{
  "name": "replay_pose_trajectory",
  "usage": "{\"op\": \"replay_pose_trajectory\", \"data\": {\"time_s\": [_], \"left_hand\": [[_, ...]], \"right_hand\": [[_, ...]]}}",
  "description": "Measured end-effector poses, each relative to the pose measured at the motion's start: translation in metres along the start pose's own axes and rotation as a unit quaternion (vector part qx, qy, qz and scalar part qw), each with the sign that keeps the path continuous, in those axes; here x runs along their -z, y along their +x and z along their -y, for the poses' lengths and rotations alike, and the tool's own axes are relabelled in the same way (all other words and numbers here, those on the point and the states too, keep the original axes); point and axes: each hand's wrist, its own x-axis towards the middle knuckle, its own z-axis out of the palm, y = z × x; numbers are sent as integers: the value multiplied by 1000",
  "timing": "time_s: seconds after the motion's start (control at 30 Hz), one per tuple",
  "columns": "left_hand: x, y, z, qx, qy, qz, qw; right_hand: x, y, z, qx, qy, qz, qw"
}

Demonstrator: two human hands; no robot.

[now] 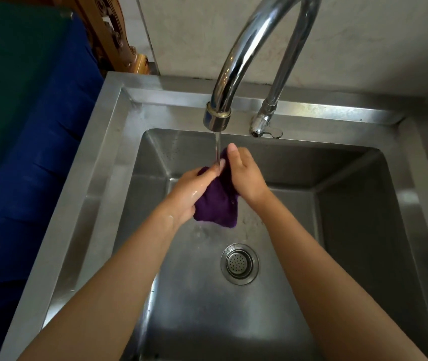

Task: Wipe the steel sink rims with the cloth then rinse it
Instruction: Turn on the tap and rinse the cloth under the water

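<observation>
A dark purple cloth (216,204) hangs bunched between both my hands over the steel sink basin. My left hand (188,195) grips its left side and is wet. My right hand (244,175) grips its upper right side, thumb up. A thin stream of water (217,152) falls from the curved chrome tap spout (217,117) onto the top of the cloth. The steel sink rim (98,157) frames the basin on all sides and shows wet patches on the left.
The tap's base and lever (266,128) stand on the back rim. A round drain strainer (239,263) sits in the basin floor below the cloth. Blue fabric (33,157) and carved wood (113,35) lie left of the sink; a pale wall is behind.
</observation>
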Motion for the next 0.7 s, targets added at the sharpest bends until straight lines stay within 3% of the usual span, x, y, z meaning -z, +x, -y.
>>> {"op": "replay_pose_trajectory", "data": {"time_s": [0.1,0.17,0.27,0.33,0.4,0.5,0.7], "left_hand": [[-9,-5,2,-13,-42,-19,999],[-11,-5,2,-9,-134,-15,991],[-2,-3,1,-6,-191,-21,981],[6,-2,2,15,-144,-56,988],[10,3,9,24,-68,-131,989],[10,9,19,-29,-5,-220,975],[-14,10,31,-22,-73,-152,985]], "right_hand": [[12,-14,-22,-107,162,55,979],[12,-27,-41,-193,302,97,929],[8,-40,-55,-219,368,135,894],[7,-40,-54,-180,325,134,919],[6,-37,-44,-117,199,104,967],[1,-37,-29,-18,40,70,997],[-11,-32,1,43,-173,-58,982]]}}
